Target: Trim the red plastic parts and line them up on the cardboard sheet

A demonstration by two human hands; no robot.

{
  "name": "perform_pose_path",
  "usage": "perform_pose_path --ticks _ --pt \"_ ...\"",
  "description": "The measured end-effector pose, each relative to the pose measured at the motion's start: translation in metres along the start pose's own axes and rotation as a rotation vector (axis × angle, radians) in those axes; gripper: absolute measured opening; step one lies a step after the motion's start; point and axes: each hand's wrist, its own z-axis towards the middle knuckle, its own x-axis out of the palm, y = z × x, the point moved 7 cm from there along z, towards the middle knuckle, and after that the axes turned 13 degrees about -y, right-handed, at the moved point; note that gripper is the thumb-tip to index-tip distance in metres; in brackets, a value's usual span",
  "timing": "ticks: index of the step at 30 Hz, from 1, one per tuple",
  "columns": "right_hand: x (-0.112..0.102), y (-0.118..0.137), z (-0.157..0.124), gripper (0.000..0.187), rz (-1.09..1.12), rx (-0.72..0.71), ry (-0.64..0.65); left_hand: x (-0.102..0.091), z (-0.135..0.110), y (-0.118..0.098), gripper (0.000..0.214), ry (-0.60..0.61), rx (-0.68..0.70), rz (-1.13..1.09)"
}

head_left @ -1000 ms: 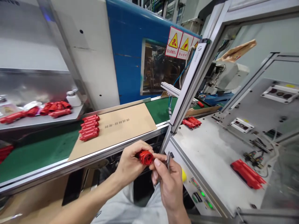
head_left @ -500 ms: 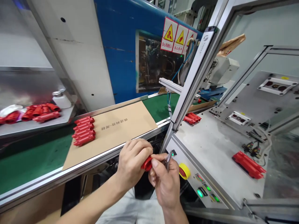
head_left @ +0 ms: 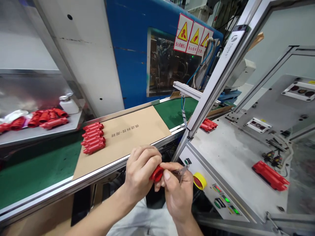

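Head cam has the red part (head_left: 157, 174) low and center, round open end toward the camera. The left hand (head_left: 141, 170) is curled snugly around its body. The right hand (head_left: 179, 193) is at the rim with bent fingers (head_left: 169, 166), and it's also closed around a thin metal tool (head_left: 183, 172), can't make out what kind.

Going out from there: at 10 o'clock a stack of red tubes (head_left: 93, 137) sits on a cardboard sheet (head_left: 128, 141), which lies over the green belt (head_left: 36, 177). Further along 10, a white bottle (head_left: 69, 105) stands on a metal shelf (head_left: 73, 121). Over at 3 there's a yellow-ringed button (head_left: 199, 181), then a couple of red pieces (head_left: 270, 175) on the pale tabletop (head_left: 216, 147). Warning signs (head_left: 193, 34) are up between 12 and 1.
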Motion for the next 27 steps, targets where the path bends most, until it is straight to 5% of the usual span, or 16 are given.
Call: perform_pose_path --ticks 3,9,12,15,19,23,27 --pt "-0.003 0.019 -0.005 0.022 -0.154 -0.148 0.019 0.001 0.000 0.000 0.015 0.011 -0.017 0.001" --pt "0.002 0.064 -0.020 0.036 -0.563 -0.733 -0.012 0.005 0.000 -0.007 0.019 0.037 -0.006 0.012" --pt "0.006 0.071 -0.031 0.050 -0.688 -1.011 -0.048 0.006 -0.001 -0.008 0.019 0.037 0.008 0.067" --pt "0.007 0.068 -0.036 0.046 -0.799 -1.150 -0.085 0.007 -0.003 -0.008 0.018 0.038 0.017 0.096" --pt "0.002 0.056 -0.029 0.032 -0.753 -1.077 -0.145 0.009 -0.003 -0.007 0.017 0.048 0.020 0.126" --pt "-0.003 0.040 -0.014 0.012 -0.628 -0.802 -0.173 0.010 -0.005 -0.003 0.014 0.072 -0.022 0.142" --pt "-0.015 0.019 0.006 0.037 -0.466 -0.326 -0.084 0.014 -0.014 0.013 0.028 0.121 -0.197 0.014"
